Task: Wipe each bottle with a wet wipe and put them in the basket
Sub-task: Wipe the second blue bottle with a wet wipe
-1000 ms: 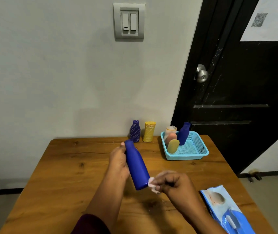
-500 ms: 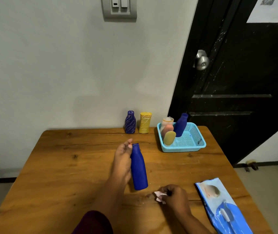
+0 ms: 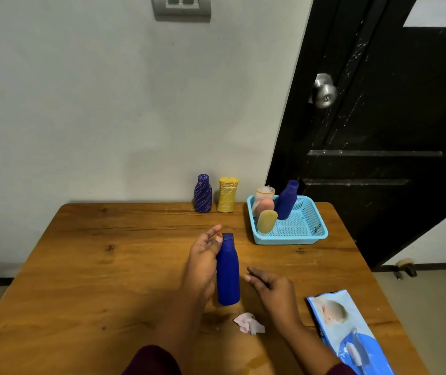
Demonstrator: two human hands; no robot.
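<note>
The blue bottle (image 3: 227,269) is upright in my left hand (image 3: 202,262), which grips its side, thumb up by the cap. My right hand (image 3: 272,289) hovers just beside it, fingers loose, holding nothing. The wipe (image 3: 249,323) lies crumpled on the table (image 3: 94,266). I judge the wiping done; next, a lift into the basket's (image 3: 289,240) free right half. My left fingers are hidden behind the bottle, and I cannot tell whether its base touches the table.

Grained wooden table (image 3: 108,266), perforated plastic basket (image 3: 292,238), glossy wipes pack (image 3: 351,334).
</note>
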